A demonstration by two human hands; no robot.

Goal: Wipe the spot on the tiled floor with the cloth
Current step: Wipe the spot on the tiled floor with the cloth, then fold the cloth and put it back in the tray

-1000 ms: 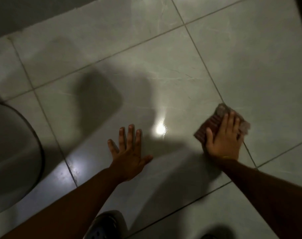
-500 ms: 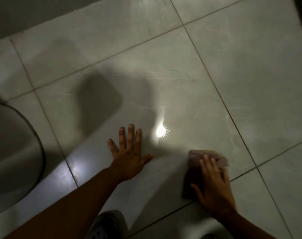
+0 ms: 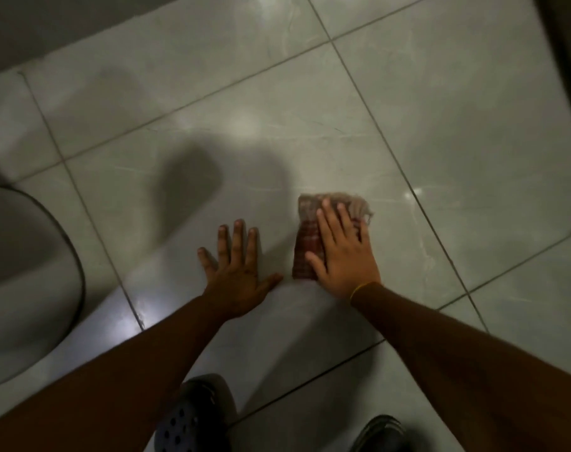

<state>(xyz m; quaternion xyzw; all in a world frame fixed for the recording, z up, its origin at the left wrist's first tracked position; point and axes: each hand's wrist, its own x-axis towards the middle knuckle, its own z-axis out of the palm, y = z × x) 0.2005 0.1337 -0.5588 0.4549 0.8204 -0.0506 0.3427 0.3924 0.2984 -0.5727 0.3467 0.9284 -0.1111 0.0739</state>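
The right hand (image 3: 341,256) lies flat with fingers spread on the folded reddish cloth (image 3: 310,236), pressing it to the tiled floor (image 3: 457,141), while the left hand (image 3: 237,272), also flat and splayed, props the body just beside it. To wipe well, the palm should keep even pressure so the cloth stays folded under the fingers and does not bunch at its frayed far edge. No distinct spot shows on the glossy tile, so short overlapping strokes around the cloth seem wisest, with the left hand planted clear of its path.

floor (image 3: 440,109): pale glossy tiles, dark grout | cloth (image 3: 305,249): flat on it under right hand (image 3: 343,259) | left hand (image 3: 237,275): splayed just left of cloth | clogs (image 3: 192,419): nearer than cloth
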